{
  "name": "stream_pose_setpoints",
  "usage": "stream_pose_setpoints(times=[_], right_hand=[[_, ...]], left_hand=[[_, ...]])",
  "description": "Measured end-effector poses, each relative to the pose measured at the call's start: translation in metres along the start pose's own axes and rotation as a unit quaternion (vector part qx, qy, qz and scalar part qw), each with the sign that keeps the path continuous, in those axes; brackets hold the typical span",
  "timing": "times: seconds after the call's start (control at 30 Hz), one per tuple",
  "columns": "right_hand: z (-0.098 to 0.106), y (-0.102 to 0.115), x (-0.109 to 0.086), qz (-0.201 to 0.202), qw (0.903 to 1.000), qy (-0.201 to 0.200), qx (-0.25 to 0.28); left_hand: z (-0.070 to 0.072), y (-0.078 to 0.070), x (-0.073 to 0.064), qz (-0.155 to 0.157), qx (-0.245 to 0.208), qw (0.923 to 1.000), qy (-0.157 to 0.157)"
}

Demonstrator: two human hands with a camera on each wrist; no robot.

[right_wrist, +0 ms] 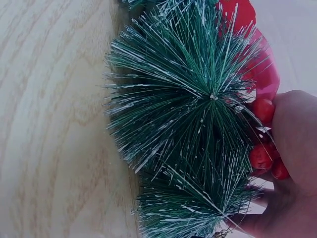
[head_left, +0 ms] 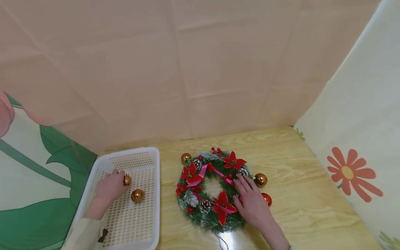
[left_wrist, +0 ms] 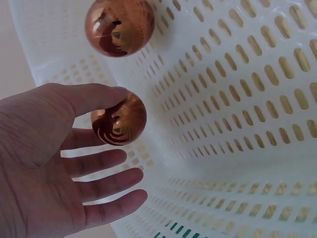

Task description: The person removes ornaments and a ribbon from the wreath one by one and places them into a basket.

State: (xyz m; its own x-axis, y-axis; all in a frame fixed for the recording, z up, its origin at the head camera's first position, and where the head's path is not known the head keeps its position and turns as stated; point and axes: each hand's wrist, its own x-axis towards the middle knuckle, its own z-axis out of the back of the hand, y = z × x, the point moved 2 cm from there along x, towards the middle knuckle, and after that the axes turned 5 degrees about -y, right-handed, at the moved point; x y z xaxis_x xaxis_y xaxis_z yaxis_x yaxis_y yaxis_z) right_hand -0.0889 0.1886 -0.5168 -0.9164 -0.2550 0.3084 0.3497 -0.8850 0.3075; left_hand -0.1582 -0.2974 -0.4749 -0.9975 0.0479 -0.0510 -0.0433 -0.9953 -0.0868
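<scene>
In the left wrist view my left hand pinches a shiny copper-gold Christmas bauble between thumb and index finger, the other fingers spread. That hand is inside the white plastic basket in the head view. A second gold bauble lies in the basket beside it. On the table sits a green wreath with red flowers, berries, pinecones and a pink ribbon. My right hand rests on the wreath's right side, fingers extended; in the right wrist view it is beside red berries.
Gold baubles lie at the wreath's upper left and right. A red bauble peeks out beside my right hand. The wooden table meets a pink-beige cloth wall behind and a flowered cloth on the right.
</scene>
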Motion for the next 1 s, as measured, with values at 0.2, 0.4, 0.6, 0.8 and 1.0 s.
stream_pose_setpoints(times=[0.2, 0.4, 0.6, 0.8, 1.0], right_hand=[[-0.001, -0.001, -0.003, -0.001, 1.0, -0.002, 0.002], [-0.001, -0.002, -0.001, 0.008, 0.9999, -0.014, 0.003], [0.0, -0.002, -0.001, 0.004, 0.9999, -0.009, 0.008], [-0.002, -0.002, -0.001, 0.004, 0.9999, -0.01, 0.007], [-0.002, -0.003, 0.0, 0.009, 0.9998, -0.017, 0.005]], left_hand=[[-0.005, 0.003, 0.0, 0.001, 0.0, 0.9999, 0.016], [-0.007, 0.01, -0.002, 0.001, -0.008, 0.9995, 0.031], [-0.005, 0.012, -0.001, -0.003, -0.017, 0.9991, 0.039], [0.003, 0.005, -0.002, -0.009, -0.017, 0.9996, 0.023], [0.018, -0.026, -0.005, -0.05, 0.007, 0.9982, -0.031]])
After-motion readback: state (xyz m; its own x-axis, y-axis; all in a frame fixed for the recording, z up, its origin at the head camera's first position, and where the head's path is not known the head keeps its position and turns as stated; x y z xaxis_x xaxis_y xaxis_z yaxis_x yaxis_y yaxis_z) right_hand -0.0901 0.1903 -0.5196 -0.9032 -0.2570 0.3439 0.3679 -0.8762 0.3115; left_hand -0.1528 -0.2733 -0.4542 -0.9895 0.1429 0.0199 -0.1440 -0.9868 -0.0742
